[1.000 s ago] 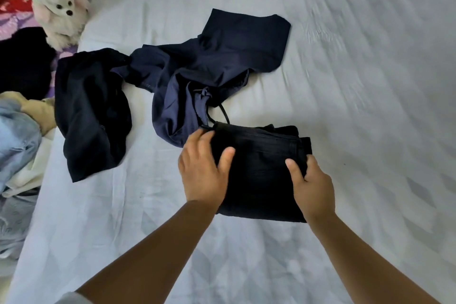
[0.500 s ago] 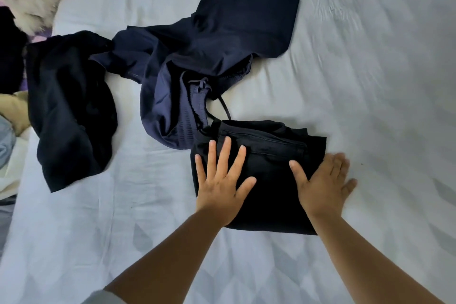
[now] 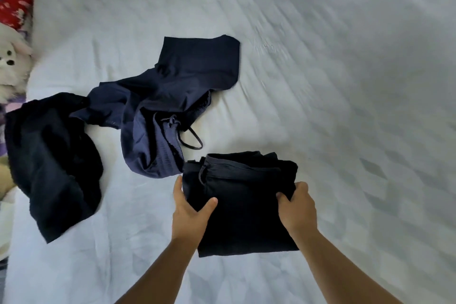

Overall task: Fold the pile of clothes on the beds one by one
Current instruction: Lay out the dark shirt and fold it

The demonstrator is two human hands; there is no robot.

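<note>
Lower centre of the frame: a folded black fabric garment (image 3: 243, 205) on the white quilted bed sheet (image 3: 333, 81), grasped at both side edges. The left hand (image 3: 190, 212) clasps its left edge, thumb on top; the right hand (image 3: 297, 207) clasps its right edge. Centre: a crumpled navy-blue drawstring garment (image 3: 172, 96), just beside the folded one. Left: a rumpled black garment (image 3: 53, 163). Left edge: a white plush toy (image 3: 11, 66), partly cropped.
</note>
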